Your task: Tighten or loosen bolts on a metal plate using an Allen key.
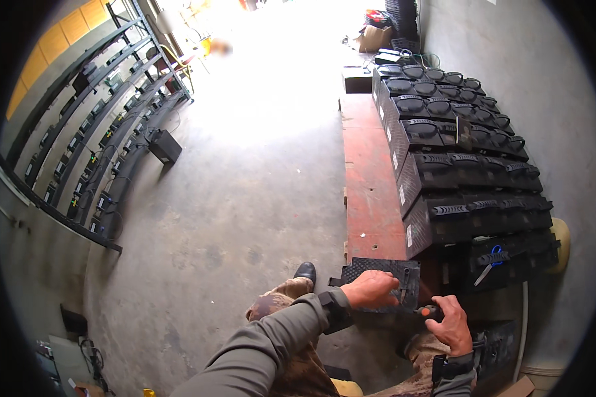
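A black textured case [357, 268] lies low before me at the end of the red platform. My left hand [371, 290] is on its top, fingers bent near a dark slot at its right; what they hold, if anything, is too small to make out. My right hand [449, 325], just right of the case, grips a black-and-orange tool [428, 312], whose far end I cannot see clearly. Scissors with blue handles [496, 255] lie on a black case farther right.
Rows of black cases with handles [470, 165] stand along the right wall beside the red platform [367, 172]. A metal rack of small devices [96, 132] is at left, a black box [165, 147] beside it. My shoe [305, 271] is on the concrete floor.
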`<state>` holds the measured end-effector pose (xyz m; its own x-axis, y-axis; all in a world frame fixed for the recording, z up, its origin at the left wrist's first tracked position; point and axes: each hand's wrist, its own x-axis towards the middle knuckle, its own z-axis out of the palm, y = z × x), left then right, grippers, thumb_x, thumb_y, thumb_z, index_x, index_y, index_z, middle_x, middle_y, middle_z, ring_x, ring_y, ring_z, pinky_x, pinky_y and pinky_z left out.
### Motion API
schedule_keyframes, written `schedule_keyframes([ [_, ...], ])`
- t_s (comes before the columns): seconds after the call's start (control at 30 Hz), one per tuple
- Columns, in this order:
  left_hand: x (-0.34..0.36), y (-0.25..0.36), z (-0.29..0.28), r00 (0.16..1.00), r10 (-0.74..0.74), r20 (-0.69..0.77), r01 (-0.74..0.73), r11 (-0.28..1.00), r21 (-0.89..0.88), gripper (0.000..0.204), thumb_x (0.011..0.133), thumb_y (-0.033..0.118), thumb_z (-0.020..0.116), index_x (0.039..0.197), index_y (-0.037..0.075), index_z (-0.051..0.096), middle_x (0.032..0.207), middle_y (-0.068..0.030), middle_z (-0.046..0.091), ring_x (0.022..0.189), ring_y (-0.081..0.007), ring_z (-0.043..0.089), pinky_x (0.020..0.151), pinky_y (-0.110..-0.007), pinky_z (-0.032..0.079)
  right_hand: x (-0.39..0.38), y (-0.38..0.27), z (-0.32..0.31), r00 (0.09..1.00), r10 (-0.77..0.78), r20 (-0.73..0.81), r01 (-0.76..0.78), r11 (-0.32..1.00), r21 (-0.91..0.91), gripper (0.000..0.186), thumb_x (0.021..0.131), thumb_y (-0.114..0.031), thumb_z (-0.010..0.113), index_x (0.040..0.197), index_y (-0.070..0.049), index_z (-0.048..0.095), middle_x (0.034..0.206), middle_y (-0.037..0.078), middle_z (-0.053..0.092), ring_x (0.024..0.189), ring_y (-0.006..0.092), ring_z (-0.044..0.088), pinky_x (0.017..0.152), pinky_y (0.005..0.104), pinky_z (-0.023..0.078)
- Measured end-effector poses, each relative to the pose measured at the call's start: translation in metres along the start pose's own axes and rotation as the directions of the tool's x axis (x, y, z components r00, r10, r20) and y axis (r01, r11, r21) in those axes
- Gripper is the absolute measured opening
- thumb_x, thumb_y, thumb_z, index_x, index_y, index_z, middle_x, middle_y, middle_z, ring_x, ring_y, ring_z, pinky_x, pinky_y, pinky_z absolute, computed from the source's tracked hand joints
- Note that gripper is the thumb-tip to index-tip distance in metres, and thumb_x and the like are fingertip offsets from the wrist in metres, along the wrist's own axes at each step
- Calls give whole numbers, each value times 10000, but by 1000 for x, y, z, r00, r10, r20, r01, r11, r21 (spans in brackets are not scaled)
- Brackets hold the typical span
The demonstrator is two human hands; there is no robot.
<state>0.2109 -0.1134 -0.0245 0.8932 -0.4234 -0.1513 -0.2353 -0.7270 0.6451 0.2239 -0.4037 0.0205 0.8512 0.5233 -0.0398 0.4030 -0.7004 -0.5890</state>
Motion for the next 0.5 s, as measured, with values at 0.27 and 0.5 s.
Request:
schedule_keyframes([
  [0.27, 1, 4, -7, 1000, 1, 28, -1, 1000, -18, 449, 872, 341, 783, 1183, 22, 723, 1102, -210, 708, 1069, -432, 681, 907, -516, 550, -1, 12, 6, 996, 87, 8, -87, 996, -21, 376, 778, -258, 852, 1062, -41, 734, 1018, 178, 664, 950, 422, 684, 856, 485, 545],
  [0.5, -1, 1, -7, 1000, 6, 1, -6, 999, -43, 455, 865, 350, 786, 1166, 15, 722, 1091, -210, 705, 1055, -433, 682, 895, -516, 550, 3, -2, -4, 995, 83, 53, -79, 994, -78, 364, 768, -203, 821, 1080, -37, 732, 1019, 180, 659, 941, 423, 675, 838, 484, 555],
])
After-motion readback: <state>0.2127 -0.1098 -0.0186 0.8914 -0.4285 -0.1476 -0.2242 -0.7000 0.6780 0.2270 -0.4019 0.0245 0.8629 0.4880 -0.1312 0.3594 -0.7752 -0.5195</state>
